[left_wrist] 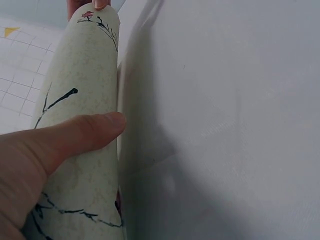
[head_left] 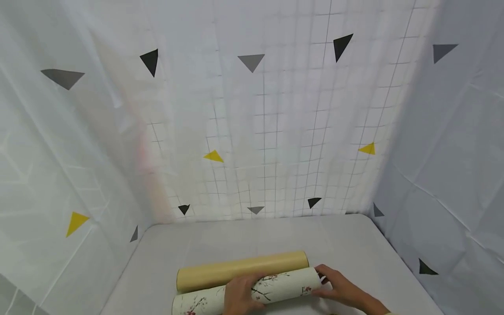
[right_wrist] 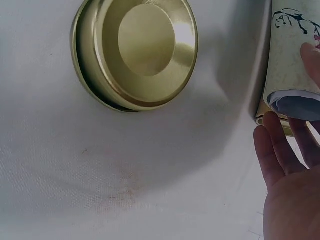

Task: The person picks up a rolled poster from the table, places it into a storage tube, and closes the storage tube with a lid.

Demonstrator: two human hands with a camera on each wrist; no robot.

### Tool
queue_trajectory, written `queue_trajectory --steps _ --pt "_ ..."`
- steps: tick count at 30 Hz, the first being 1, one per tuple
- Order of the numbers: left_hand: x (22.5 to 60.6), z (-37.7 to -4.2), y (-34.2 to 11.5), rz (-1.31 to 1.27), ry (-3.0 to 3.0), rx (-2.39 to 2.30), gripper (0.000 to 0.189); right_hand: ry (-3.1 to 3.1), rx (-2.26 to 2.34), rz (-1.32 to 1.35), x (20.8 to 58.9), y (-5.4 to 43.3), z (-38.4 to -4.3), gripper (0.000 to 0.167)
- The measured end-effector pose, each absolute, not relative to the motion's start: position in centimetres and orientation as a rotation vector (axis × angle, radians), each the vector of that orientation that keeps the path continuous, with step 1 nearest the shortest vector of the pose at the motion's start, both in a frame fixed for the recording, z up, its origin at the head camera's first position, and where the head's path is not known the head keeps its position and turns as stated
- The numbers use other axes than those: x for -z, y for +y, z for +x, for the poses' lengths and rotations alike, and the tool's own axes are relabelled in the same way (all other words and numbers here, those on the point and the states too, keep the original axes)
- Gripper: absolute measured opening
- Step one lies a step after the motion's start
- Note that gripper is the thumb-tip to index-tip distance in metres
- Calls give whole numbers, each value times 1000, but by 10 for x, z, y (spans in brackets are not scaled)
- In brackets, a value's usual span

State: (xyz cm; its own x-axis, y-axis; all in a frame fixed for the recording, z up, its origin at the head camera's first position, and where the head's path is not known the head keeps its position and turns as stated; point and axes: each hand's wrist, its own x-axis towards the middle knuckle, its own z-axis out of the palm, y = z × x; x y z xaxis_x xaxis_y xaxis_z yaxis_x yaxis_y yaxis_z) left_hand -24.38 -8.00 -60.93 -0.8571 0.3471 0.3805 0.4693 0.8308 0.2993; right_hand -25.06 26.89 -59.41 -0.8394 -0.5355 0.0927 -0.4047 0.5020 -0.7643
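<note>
**Floral tube (head_left: 289, 285) gripped at middle and right end**

My left hand (head_left: 239, 295) grasps the floral tube around its middle, thumb laid across the pale surface. My right hand (head_left: 334, 286) holds the right end by the rim: thumb on the patterned outside, fingers at the edge of the open end. Neither grip is released.

The tube lies on its side at the near part of the table (head_left: 271, 234), its right end angled slightly away from me. Pale covering, dark branches, red blossoms; inside of the end looks dark grey. Can't tell if its full length bears on the table.

Tan tube (head_left: 240, 269) lies just behind it, roughly parallel, plain and a bit shiny; can't tell if the two touch. The right wrist view also has a round gold lid (right_wrist: 147, 40) on the table, apart from my fingers.

Back: white curtain (head_left: 295, 109) with grid lines showing through, plus black, grey and yellow triangles (head_left: 252, 62).
</note>
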Motion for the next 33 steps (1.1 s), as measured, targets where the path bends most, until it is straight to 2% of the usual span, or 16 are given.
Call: queue_trajectory --steps 14,33 --pt "611 -243 -79 -613 -2726 576 85 2537 1243 -697 597 266 -249 55" --pt "613 -244 -80 -651 -2721 603 85 2535 1198 -726 598 279 -246 55"
